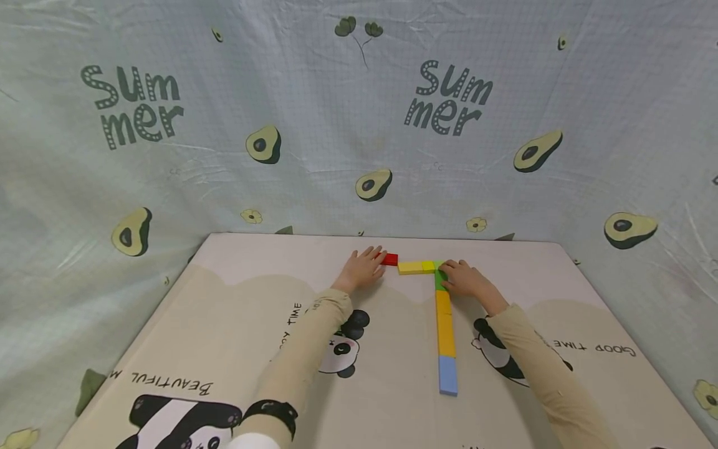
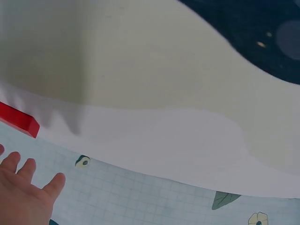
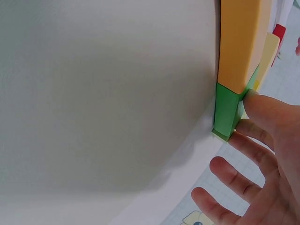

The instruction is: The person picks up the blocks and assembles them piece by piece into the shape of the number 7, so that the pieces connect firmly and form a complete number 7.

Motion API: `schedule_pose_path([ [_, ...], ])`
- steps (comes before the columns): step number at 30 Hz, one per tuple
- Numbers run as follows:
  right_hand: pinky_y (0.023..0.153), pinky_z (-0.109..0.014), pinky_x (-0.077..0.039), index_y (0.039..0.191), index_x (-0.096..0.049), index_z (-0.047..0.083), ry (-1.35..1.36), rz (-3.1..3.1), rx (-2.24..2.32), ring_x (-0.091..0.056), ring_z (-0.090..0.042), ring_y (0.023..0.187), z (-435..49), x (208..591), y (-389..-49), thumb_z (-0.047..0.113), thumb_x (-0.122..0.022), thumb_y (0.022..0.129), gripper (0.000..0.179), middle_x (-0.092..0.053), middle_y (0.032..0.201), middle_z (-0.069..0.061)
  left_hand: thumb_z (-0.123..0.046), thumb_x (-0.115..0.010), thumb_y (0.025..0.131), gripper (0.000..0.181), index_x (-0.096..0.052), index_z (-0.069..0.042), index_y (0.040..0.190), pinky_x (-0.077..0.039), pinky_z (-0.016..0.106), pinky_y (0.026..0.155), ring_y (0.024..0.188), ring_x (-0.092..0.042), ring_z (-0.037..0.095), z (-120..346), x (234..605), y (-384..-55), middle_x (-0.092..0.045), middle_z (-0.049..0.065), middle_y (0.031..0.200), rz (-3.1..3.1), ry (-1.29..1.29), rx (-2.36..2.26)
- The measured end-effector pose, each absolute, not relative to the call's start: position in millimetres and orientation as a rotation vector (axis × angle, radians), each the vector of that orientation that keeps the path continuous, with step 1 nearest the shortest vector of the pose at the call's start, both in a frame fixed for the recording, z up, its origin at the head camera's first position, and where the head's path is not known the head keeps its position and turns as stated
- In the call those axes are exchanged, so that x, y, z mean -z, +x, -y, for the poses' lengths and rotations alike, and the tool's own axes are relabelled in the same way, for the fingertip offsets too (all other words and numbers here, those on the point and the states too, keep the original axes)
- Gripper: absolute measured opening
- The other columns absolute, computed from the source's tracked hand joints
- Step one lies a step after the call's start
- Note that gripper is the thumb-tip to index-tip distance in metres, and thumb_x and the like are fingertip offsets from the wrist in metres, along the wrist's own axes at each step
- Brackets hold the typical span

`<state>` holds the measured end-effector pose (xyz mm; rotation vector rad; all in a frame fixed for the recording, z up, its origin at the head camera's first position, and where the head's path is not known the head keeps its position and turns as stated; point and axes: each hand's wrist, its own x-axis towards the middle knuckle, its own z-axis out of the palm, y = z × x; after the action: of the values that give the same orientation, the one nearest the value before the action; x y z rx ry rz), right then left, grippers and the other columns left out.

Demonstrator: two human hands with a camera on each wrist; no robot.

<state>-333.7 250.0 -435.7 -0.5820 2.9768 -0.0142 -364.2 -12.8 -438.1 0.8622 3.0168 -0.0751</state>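
My left hand reaches toward the far side of the table with its fingers spread. Its fingertips overlap the left end of a red block; in the left wrist view the fingers lie apart from that red block. Farther right, my right hand has thumb and fingertips on a green block, the thumb beside its joint with an orange block. A lighter green piece shows at the green block's far end. Ring and little fingers extend free of the blocks.
Orange blocks and a blue block continue the line toward me. Yellow blocks run left from the green end, near the red block. The panda-print table meets an avocado-print sheet behind.
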Motion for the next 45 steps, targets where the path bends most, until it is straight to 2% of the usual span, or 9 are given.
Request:
schedule_pose_path([
  [9, 0.083, -0.056, -0.042, 0.126, -0.047, 0.001, -0.582, -2.987, 0.012, -0.044, -0.041, 0.111, -248.2, 435.4, -333.1, 0.024, -0.053, 0.089, 0.044, -0.045, 0.129, -0.020, -0.038, -0.028, 0.096, 0.051, -0.019, -0.020, 0.143, -0.022, 0.047, 0.108, 0.137, -0.020, 0.016, 1.7, 440.0, -363.9, -0.019, -0.004, 0.150, -2.942, 0.821, 0.031],
  [21, 0.082, -0.055, -0.043, 0.125, -0.047, 0.000, -0.587, -2.983, 0.019, -0.044, -0.040, 0.109, -248.8, 436.2, -332.9, 0.023, -0.053, 0.089, 0.043, -0.045, 0.128, -0.020, -0.040, -0.032, 0.095, 0.052, -0.022, -0.022, 0.143, -0.022, 0.050, 0.107, 0.138, -0.017, 0.015, 0.1, 448.3, -360.5, -0.020, -0.005, 0.149, -2.927, 0.716, 0.101],
  [40, 0.082, -0.055, -0.043, 0.125, -0.047, 0.000, -0.571, -2.986, 0.007, -0.044, -0.041, 0.111, -246.1, 434.0, -330.6, 0.022, -0.053, 0.089, 0.043, -0.045, 0.128, -0.021, -0.039, -0.038, 0.093, 0.052, -0.028, -0.019, 0.141, -0.028, 0.053, 0.102, 0.135, -0.025, 0.020, 9.5, 442.0, -352.8, -0.026, 0.000, 0.147, -2.954, 0.757, 0.152],
  [45, 0.082, -0.055, -0.043, 0.126, -0.047, 0.000, -0.563, -2.987, 0.001, -0.044, -0.041, 0.110, -246.5, 435.8, -332.3, 0.023, -0.053, 0.089, 0.043, -0.045, 0.129, -0.021, -0.040, -0.040, 0.092, 0.054, -0.028, -0.019, 0.141, -0.029, 0.054, 0.101, 0.135, -0.024, 0.021, 15.2, 444.8, -351.3, -0.021, 0.000, 0.149, -2.952, 0.801, 0.134],
])
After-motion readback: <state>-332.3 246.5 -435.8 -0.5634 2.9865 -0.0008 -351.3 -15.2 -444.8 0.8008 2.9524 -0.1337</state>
